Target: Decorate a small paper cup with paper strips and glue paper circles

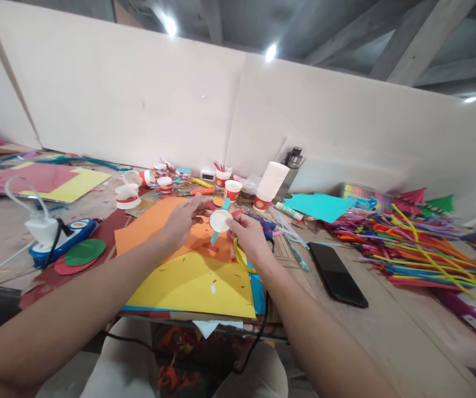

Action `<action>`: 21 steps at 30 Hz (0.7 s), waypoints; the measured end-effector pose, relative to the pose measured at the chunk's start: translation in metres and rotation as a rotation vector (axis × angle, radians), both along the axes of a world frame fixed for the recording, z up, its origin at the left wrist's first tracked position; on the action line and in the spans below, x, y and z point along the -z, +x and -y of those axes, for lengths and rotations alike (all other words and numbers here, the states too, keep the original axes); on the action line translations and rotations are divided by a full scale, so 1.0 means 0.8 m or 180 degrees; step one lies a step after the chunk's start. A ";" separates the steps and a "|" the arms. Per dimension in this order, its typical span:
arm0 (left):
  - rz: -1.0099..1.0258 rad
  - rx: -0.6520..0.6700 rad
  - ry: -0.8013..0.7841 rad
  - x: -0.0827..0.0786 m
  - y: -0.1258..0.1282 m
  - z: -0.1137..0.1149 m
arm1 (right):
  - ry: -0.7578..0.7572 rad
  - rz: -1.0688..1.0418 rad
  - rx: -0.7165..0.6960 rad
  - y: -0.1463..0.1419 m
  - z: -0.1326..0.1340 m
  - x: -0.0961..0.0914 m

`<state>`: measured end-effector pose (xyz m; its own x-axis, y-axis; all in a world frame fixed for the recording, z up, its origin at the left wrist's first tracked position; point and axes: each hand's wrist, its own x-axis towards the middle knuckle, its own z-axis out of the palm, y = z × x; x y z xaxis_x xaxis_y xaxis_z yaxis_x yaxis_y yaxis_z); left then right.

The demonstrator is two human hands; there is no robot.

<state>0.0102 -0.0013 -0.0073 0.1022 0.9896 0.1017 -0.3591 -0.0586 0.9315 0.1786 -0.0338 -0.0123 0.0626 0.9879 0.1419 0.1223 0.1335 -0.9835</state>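
Observation:
Both my hands meet over the paper sheets at the middle of the table. Between them is a small white paper cup (220,220) with a teal strip (217,232) running across it and sticking out below. My left hand (184,218) has its fingers closed on the cup's left side. The fingers of my right hand (249,235) pinch the cup's right edge. Under the hands lie an orange sheet (151,224) and a yellow sheet (192,287) strewn with small paper scraps.
A black phone (336,275) lies right of the sheets. A heap of coloured pipe cleaners (412,249) fills the right side. A stack of white cups (271,185), decorated cups (162,179), a glue stick (288,210) and a teal sheet (318,205) stand behind. A power strip with a white charger (51,235) sits left.

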 end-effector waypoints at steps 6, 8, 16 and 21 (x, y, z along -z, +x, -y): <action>-0.0381 0.0069 0.0201 0.003 -0.002 0.001 | -0.0044 0.0043 -0.0024 -0.001 0.001 0.001; -0.0573 0.0083 0.0302 0.007 -0.004 0.000 | -0.0082 0.0067 -0.0027 -0.001 0.002 0.000; -0.0822 -0.0102 0.0376 0.013 -0.007 -0.005 | -0.0189 0.0044 -0.0131 -0.002 0.009 -0.004; -0.0683 -0.0004 0.0367 0.006 -0.005 0.000 | -0.0050 0.0121 -0.0048 0.000 0.002 0.001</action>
